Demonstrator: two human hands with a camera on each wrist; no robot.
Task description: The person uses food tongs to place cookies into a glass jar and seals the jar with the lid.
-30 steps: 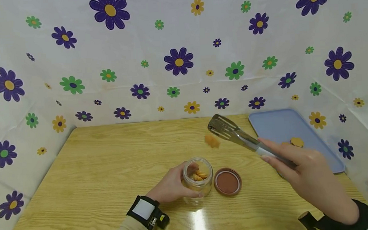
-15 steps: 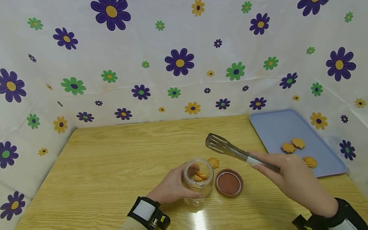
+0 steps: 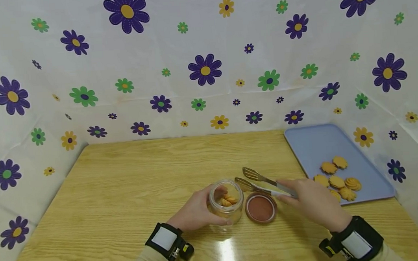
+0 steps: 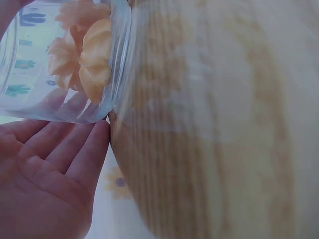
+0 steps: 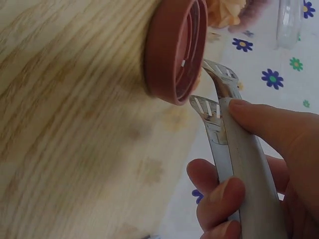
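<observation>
My left hand [image 3: 195, 212] grips a clear glass jar [image 3: 237, 213] that stands upright. Several piped cookies [image 4: 94, 62] lie at the bottom of the jar. Metal tongs [image 3: 268, 180], their slotted tips spread apart, are held in my right hand [image 3: 310, 202]. The tips hover behind a brown lid [image 3: 260, 207], which lies inner side up to the right of the jar. Around the lower tip, a cookie on the table is mostly covered in the head view. In the right wrist view, thumb and fingers press the tongs' two arms [image 5: 249, 174] from either side.
At the right stands a blue tray [image 3: 309, 141] with several cookies [image 3: 337, 181] gathered in its near part. The wooden table [image 3: 126, 182] extends left of the jar. A flower-patterned cloth [image 3: 176, 49] hangs along the back and sides.
My right hand and the tongs have come down and nearer, and the tongs' arms have spread. A falling cookie has landed on the table behind the jar and lid. My left hand has stayed put.
</observation>
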